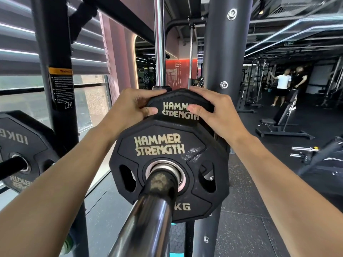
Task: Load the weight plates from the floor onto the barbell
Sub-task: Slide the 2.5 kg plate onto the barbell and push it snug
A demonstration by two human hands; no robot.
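Up at 12 o'clock from the sleeve's end, 2 plates sit on the barbell sleeve [148, 210], whose long axis runs straight away from the person. At 11 o'clock the left hand [128, 106] grips the rear plate [178, 108] by its upper edge, thumb on the lettered face. That plate stands upright just behind the front plate [167, 171], seemingly touching it. At 1 o'clock the right hand [215, 112] grips the same rim. Both hands lie equally near, so seating it likely means a push along the sleeve.
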